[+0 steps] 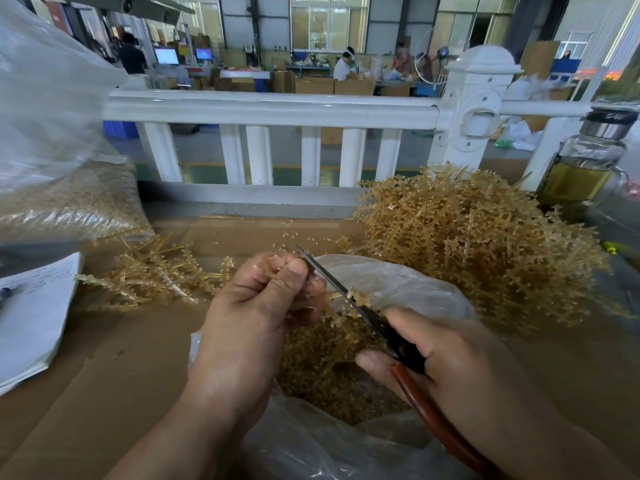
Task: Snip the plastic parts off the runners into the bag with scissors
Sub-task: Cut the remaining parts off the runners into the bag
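Observation:
My left hand grips an amber plastic runner with small parts on it, held over the open clear bag. My right hand holds the scissors by their dark and red-brown handles. The blades reach up and left, crossing the runner just right of my left thumb. The bag holds a heap of small amber cut parts. A big tangle of uncut runners lies at the right, and a smaller pile of runners lies at the left.
The work surface is brown cardboard with stray bits on it. A filled clear bag stands at the far left, white papers lie at the left edge, a glass bottle stands at the right, and a white railing runs behind.

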